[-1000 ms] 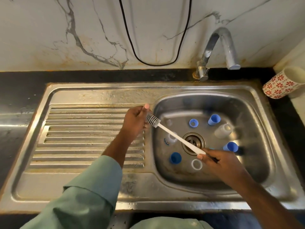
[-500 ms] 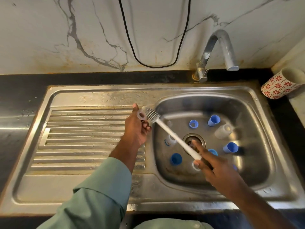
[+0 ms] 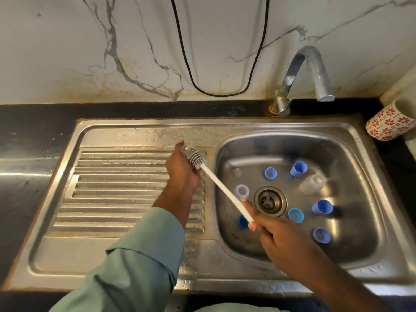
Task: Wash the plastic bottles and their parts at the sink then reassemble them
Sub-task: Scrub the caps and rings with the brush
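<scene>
A: OK, status on the hands?

B: Right hand (image 3: 281,235) is gripping the white handle of the bottle brush (image 3: 216,179), fingers closed round the lower end. Handle is running diagonally up-left, out over the basin edge.

A: Left?

B: Left hand (image 3: 182,170) is sitting over the ribbed drainboard (image 3: 112,188), just left of the basin. It's curled shut around something small; the grey bristle head is pressing into the top of the fist. A pale sliver is showing at the thumb tip, but I can't tell what the part is — hand is hiding it.

A: Rest of the parts?

B: All lying in the sink basin (image 3: 360,158), scattered round the drain (image 3: 270,200). Blue caps: one (image 3: 270,172) behind the drain, a taller one (image 3: 298,169) beside it on the right, one (image 3: 322,207) right of the drain, one (image 3: 295,215) just front-right of it, one (image 3: 322,235) further forward. Another blue piece (image 3: 242,221) is peeking out beside the handle, partly hidden.

A: Clear pieces?

B: Translucent ring (image 3: 242,191) is lying just left of the drain. Cloudy clear bottle body (image 3: 311,184) is lying on its side at the right.

A: Tap?

B: Faucet (image 3: 304,75) is hanging over the back rim. Can't see any water.
</scene>
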A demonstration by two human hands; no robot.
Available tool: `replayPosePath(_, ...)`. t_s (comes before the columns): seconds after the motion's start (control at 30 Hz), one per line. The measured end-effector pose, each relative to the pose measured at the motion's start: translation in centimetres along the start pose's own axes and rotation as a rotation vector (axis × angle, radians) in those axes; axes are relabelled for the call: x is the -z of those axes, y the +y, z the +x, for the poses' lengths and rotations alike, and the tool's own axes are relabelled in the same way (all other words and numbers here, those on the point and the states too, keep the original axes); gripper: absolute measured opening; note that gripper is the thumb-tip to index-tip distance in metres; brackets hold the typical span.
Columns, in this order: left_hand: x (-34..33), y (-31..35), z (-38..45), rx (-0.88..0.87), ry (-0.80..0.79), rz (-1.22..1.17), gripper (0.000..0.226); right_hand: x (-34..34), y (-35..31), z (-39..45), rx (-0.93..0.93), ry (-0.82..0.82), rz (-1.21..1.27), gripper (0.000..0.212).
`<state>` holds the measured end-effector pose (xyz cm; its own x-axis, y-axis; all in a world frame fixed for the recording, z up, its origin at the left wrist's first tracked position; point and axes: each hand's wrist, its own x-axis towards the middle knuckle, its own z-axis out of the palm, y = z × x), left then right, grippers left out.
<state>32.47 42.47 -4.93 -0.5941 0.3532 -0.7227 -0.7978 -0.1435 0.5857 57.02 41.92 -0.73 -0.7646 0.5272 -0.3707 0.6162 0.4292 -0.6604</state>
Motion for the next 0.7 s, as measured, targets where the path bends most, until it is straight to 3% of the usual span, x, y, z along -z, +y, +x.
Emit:
replayPosePath(0.2,0.0,-0.4,-0.1,0.005,-0.097,0.168,0.035,0.3,-1.1,1.0,-0.027,0.008,0.062,0.048)
replayPosePath(0.37,-0.3,-0.8,-0.8,-0.026,-0.053,0.226,0.027,0.3,-1.4,0.6,-0.047,0.032,0.130,0.047)
replayPosePath(0.53,-0.9,-0.5,-1.5,-0.035,0.041,-0.010,0.025,0.4,-1.7,0.2,-0.045,0.003,0.102,0.047)
replayPosePath(0.7,-1.2,-1.1,-1.5,-0.089,-0.035,0.145,0.027,1.1,-2.2,1.8,-0.035,0.082,0.122,0.048)
